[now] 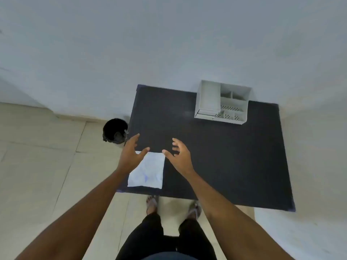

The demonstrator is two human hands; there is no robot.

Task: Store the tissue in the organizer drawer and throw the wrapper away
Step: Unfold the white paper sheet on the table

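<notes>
A white wrapped tissue pack (148, 170) with faint blue print lies flat near the front left edge of the dark table (225, 156). My left hand (130, 154) hovers over its far left corner, fingers spread, holding nothing. My right hand (179, 154) hangs just right of the pack's far right corner, fingers apart and curled, also holding nothing. A white desk organizer (222, 102) with several compartments and a low drawer at its front left stands at the table's far side. On the floor left of the table stands a black bin (114, 130).
The table stands against a pale wall. Beige floor tiles run to the left and in front. My feet in sandals (152, 203) show just under the table's front edge.
</notes>
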